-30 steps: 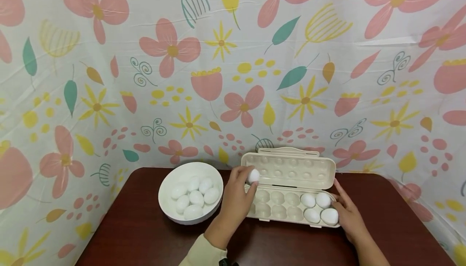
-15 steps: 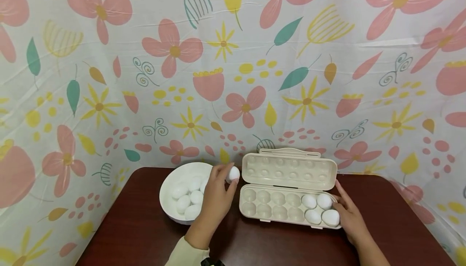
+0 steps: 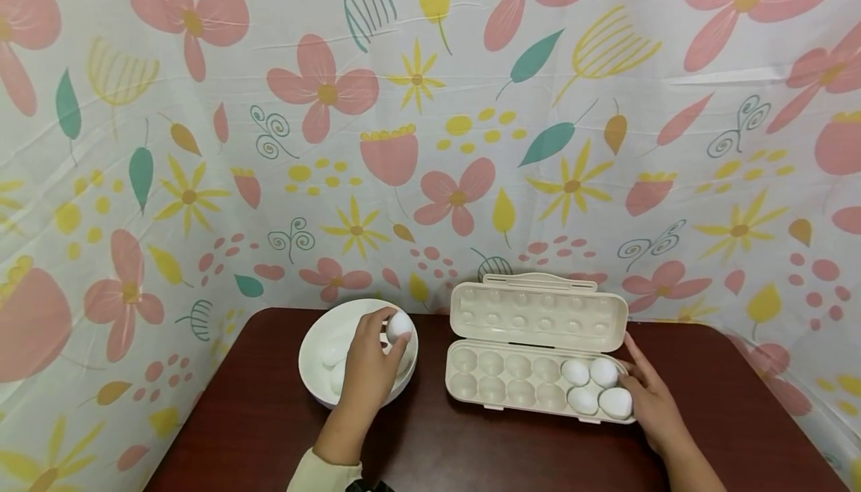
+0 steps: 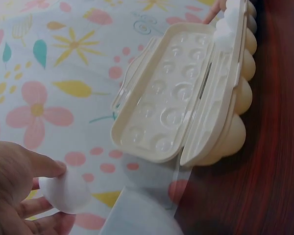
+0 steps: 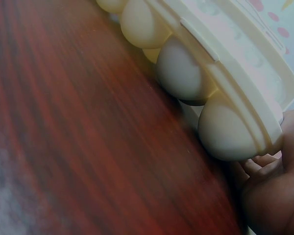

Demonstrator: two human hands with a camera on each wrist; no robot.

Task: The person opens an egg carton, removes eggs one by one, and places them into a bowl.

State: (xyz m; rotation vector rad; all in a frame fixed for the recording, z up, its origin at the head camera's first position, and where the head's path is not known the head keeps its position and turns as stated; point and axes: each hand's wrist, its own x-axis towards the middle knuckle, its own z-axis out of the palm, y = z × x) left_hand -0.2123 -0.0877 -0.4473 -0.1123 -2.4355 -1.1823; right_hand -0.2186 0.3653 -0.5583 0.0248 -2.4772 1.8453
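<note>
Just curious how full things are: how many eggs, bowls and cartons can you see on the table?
Eggs in carton: 4
Egg in left hand: 1
Eggs in bowl: uncountable, hand covers them
Bowls: 1
Cartons: 1
Total countable: 7

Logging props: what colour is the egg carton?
Cream-beige egg carton, clearest in the head view.

Left hand [image 3: 366, 372] pinches an egg [image 3: 400, 325] over the bowl [image 3: 316, 387]. Right hand [image 3: 649, 402] rests at the carton's [image 3: 538, 320] 3 o'clock end.
</note>
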